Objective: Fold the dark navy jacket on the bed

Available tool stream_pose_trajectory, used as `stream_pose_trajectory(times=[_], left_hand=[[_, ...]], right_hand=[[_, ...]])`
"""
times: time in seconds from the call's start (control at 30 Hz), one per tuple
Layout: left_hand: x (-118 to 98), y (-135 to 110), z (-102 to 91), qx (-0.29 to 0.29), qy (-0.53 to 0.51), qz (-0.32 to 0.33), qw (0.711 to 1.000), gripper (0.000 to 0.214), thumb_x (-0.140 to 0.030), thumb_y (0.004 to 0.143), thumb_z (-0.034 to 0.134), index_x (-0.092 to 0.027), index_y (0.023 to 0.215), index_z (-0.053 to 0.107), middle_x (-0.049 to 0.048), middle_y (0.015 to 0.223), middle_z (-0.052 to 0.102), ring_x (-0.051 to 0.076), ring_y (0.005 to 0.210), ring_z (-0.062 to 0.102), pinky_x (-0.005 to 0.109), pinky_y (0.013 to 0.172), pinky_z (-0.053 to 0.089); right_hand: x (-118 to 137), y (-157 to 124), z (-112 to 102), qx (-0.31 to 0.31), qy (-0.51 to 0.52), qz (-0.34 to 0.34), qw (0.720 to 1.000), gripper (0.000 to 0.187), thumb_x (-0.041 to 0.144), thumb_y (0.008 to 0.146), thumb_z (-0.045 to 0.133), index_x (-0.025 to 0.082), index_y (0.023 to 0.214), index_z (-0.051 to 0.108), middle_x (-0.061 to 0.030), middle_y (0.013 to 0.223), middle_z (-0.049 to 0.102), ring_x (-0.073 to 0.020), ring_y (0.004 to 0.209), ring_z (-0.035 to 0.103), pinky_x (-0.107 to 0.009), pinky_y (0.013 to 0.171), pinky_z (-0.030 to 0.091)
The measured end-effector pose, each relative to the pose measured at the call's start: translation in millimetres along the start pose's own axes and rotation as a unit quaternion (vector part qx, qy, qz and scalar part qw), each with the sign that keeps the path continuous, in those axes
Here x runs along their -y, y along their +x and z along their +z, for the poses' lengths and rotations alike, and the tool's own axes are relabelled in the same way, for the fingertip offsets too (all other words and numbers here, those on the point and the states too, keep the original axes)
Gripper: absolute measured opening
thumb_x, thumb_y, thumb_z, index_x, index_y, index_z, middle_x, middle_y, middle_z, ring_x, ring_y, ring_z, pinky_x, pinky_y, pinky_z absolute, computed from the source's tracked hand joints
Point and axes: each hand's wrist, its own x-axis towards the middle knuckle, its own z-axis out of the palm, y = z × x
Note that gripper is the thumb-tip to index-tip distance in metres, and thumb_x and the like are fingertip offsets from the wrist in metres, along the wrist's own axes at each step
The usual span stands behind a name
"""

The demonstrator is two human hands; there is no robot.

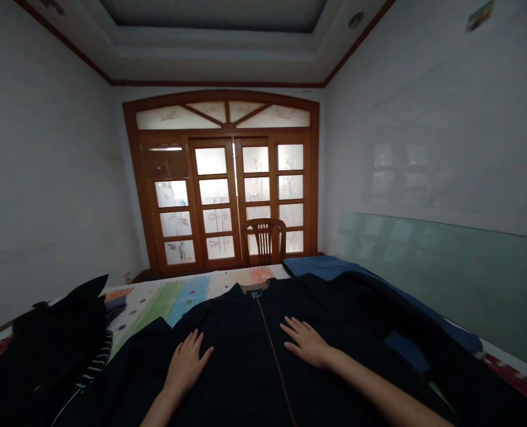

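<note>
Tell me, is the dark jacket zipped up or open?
Zipped up: the dark jacket lies flat, its zipper line closed between the left hand and right hand.

Jacket (245,332) on bed (156,299), chair (263,240) behind

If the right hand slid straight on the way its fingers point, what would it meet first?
Probably the zipper down the middle of the dark jacket. The right hand lies flat, fingers aimed up-left toward it, though exact depth is uncertain.

Left hand (187,363) and right hand (305,343) lie flat, fingers spread, on a dark jacket (245,367), either side of its zip (272,350), on the bed (165,299).
</note>
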Motion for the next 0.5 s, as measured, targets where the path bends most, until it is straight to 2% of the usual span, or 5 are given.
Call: stream_pose_trajectory(times=[0.13, 0.2, 0.33, 0.4, 0.5], left_hand=[[0.0, 0.4, -0.2, -0.002, 0.001, 0.004, 1.0, 0.059, -0.044, 0.079, 0.024, -0.007, 0.123, 0.037, 0.0124, 0.132, 0.029, 0.024, 0.122, 0.026, 0.039, 0.099, 0.022], [0.0, 0.3, -0.3, -0.005, -0.001, 0.008, 1.0, 0.059, -0.045, 0.079, 0.024, -0.007, 0.123, 0.037, 0.0123, 0.132, 0.029, 0.024, 0.123, 0.025, 0.039, 0.1, 0.022], [-0.1, -0.5, -1.1, -0.001, 0.006, 0.007, 1.0, 0.059, -0.045, 0.08, 0.023, -0.009, 0.125, 0.035, 0.0118, 0.133, 0.029, 0.023, 0.123, 0.024, 0.038, 0.1, 0.021], [0.2, -1.0, -1.3, 0.0, 0.01, 0.007, 1.0, 0.059, -0.045, 0.08, 0.023, -0.009, 0.125, 0.034, 0.012, 0.133, 0.029, 0.023, 0.123, 0.025, 0.038, 0.1, 0.022], [1.4, -1.1, -0.6, 0.002, 0.013, 0.011, 1.0, 0.058, -0.045, 0.081, 0.022, -0.009, 0.125, 0.034, 0.0123, 0.133, 0.028, 0.024, 0.123, 0.024, 0.038, 0.1, 0.022]], right_hand=[[-33.7, -42.3, -13.3, 0.023, 0.002, 0.013, 1.0, 0.056, 0.048, 0.081, 0.032, 0.019, 0.129, 0.03, -0.0082, 0.137, 0.021, -0.021, 0.125, 0.017, -0.037, 0.101, 0.013], [-50.5, -61.9, -20.4, -0.003, -0.012, 0.034, 0.999, 0.053, 0.044, 0.08, 0.036, 0.018, 0.125, 0.038, -0.0087, 0.135, 0.025, -0.0218, 0.124, 0.019, -0.037, 0.101, 0.013], [-83.0, -93.6, -29.0, -0.071, -0.026, 0.079, 0.994, 0.049, 0.046, 0.077, 0.038, 0.022, 0.118, 0.048, -0.0046, 0.135, 0.028, -0.0236, 0.124, 0.019, -0.041, 0.101, 0.013], [-101.2, -106.1, -28.4, -0.093, 0.001, 0.116, 0.989, 0.054, 0.049, 0.076, 0.035, 0.019, 0.12, 0.046, -0.0068, 0.133, 0.032, -0.0236, 0.121, 0.027, -0.039, 0.1, 0.019], [-130.5, -123.2, -22.7, -0.137, 0.06, 0.167, 0.975, 0.06, 0.049, 0.074, 0.031, 0.012, 0.118, 0.047, -0.0116, 0.121, 0.047, -0.0231, 0.112, 0.042, -0.033, 0.096, 0.029]])
